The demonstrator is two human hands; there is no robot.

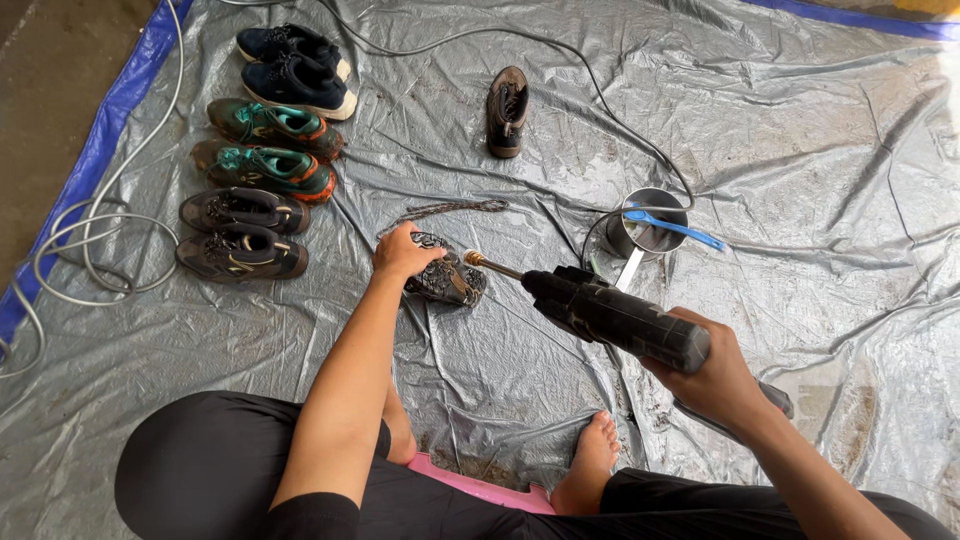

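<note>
Two bare arms reach forward over a grey tarp [780, 150]. The left arm is stretched nearly straight, its hand [402, 252] pressed down with fingers curled over a dirty shoe [447, 280] lying on the tarp just ahead of the knees. The right arm is bent at the elbow, its hand [718, 372] clenched round the grip of a black spray gun [612, 313], whose brass nozzle [482, 262] points at the shoe, almost touching it. A metal pot [642, 232] with a blue brush [678, 228] stands just beyond the gun. Six shoes [262, 165] line up at far left; one boot [507, 110] stands apart.
</note>
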